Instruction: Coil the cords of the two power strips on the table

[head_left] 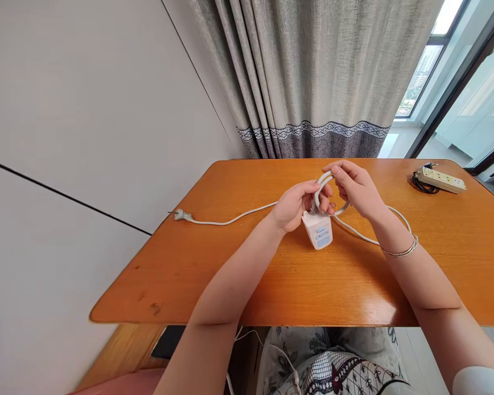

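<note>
A small white power strip (318, 230) with light blue socket faces hangs just above the table, below my hands. Its white cord (341, 210) is bent into a small loop beside it. My left hand (298, 204) is closed round the cord where it leaves the strip. My right hand (354, 189) pinches the top of the loop between thumb and fingers. From the loop, the cord trails right in a wide bend and also runs left across the wood. At its left end lies a clear-white plug (182, 215), near the table's left edge.
The orange-brown wooden table (230, 274) stands against a pale wall panel (86, 109). At the far right lies a beige power strip (442, 180) with a bundled black cord (426, 185). A grey curtain (313, 71) hangs behind, beside glass doors. Another white cable (286, 356) runs below the front edge.
</note>
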Tool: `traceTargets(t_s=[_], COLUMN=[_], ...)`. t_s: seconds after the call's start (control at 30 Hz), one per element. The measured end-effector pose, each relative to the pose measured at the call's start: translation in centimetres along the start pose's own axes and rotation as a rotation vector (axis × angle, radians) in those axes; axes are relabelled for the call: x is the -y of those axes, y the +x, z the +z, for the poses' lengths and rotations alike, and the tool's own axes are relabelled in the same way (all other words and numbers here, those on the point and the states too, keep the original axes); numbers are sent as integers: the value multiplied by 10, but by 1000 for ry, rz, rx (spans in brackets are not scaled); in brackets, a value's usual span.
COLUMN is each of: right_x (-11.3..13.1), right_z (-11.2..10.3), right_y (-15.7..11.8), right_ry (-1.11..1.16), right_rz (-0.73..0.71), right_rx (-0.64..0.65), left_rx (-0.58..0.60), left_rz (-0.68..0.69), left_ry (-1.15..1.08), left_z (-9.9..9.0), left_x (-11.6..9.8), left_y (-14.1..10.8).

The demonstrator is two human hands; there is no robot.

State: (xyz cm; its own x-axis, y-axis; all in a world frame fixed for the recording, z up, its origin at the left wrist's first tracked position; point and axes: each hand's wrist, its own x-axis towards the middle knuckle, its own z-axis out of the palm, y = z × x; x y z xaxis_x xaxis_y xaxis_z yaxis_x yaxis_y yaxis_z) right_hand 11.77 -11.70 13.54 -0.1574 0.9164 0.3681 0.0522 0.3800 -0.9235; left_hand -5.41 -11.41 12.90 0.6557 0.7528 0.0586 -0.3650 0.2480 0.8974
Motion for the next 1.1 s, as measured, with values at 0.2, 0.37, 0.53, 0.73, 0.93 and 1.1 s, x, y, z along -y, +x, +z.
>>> traceTargets(t_s=[0.2, 0.37, 0.53, 0.73, 0.93, 1.1], right_x=[2, 3, 3, 2, -3, -6], right_z=[4, 7, 6, 2, -3, -2], right_y=[-2, -4, -6, -5, -1, -1], right_ry=[-2, 24, -71, -94, -178, -290], right_rz=[-85, -91, -120, -143, -75, -62], right_rx=[-23, 23, 44, 101, 140, 157], left_rx=[-12, 13, 49, -37, -202, -233], left_rz=[-12, -30, -91, -96, -56, -71], left_ry=[53, 45, -4, -30, -174, -206], left_z=[2, 3, 1, 13, 21, 17], left_x=[-2, -2, -3, -9, -23, -29], left_y=[-1, -3, -3, -6, -10, -13])
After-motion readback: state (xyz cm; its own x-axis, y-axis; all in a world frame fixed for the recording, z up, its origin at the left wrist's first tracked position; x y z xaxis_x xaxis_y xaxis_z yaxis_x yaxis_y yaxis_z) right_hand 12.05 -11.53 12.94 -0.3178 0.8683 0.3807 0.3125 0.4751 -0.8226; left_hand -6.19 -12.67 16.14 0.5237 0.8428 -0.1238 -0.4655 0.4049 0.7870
